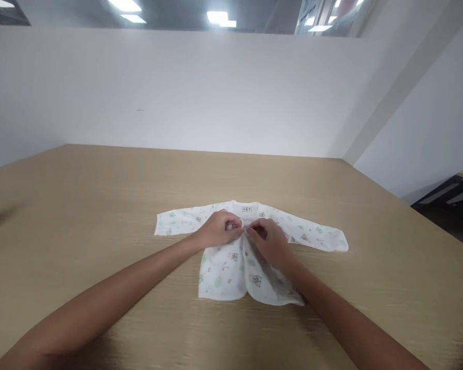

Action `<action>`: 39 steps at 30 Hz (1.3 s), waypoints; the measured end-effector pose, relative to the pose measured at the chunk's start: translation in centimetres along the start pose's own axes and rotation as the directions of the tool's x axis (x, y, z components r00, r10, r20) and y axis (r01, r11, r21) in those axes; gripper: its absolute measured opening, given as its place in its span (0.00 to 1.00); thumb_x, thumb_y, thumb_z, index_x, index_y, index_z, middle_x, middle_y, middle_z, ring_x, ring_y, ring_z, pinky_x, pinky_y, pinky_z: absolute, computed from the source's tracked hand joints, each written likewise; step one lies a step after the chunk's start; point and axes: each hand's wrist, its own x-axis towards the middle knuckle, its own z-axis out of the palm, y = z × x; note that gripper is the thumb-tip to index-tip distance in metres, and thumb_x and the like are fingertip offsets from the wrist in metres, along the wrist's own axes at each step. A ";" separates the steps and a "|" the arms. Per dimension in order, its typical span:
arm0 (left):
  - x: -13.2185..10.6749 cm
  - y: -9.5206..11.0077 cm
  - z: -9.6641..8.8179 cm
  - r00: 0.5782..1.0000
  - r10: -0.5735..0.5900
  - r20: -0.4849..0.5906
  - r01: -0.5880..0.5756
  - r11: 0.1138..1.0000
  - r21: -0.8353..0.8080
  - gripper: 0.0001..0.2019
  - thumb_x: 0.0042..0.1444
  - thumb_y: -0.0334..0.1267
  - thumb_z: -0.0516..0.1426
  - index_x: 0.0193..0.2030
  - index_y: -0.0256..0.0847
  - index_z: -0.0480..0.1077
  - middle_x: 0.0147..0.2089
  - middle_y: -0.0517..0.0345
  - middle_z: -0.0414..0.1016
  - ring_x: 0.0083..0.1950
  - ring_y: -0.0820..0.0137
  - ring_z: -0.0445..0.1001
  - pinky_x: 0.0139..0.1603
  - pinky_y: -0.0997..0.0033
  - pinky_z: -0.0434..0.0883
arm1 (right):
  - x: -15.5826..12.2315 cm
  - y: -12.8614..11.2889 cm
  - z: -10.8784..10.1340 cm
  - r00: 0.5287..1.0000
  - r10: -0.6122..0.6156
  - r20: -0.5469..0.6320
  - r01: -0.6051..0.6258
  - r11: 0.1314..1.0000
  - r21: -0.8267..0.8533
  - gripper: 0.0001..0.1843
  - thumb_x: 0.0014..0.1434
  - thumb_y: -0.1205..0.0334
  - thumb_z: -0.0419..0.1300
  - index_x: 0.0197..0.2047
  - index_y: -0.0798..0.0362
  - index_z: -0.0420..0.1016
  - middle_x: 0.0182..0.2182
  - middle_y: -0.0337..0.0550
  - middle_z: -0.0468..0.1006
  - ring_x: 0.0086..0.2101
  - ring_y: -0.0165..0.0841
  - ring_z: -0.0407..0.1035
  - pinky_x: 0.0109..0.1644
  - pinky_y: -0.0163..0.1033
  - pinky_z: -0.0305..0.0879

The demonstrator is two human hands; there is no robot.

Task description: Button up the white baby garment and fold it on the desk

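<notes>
A small white baby shirt [231, 270] with little printed figures lies flat on the wooden table [100, 205], sleeves spread to both sides and its front open below. My left hand [218, 228] pinches the left front edge near the chest. My right hand [268, 239] pinches the right front edge beside it. The two sets of fingertips meet at the shirt's middle, just under the neck label.
White partition walls stand behind and to the right of the table. The table's right edge runs diagonally, with dark floor beyond it at the right.
</notes>
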 end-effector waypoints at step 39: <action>-1.9 3.2 0.9 0.950 0.046 0.310 -0.069 0.996 0.064 0.08 0.55 0.36 0.59 0.25 0.42 0.72 0.26 0.65 0.70 0.29 0.76 0.67 0.30 0.74 0.57 | -4.2 -1.9 -3.7 0.915 -0.220 0.338 0.321 0.904 -0.283 0.08 0.58 0.67 0.67 0.33 0.53 0.70 0.30 0.36 0.75 0.30 0.32 0.65 0.40 0.40 0.57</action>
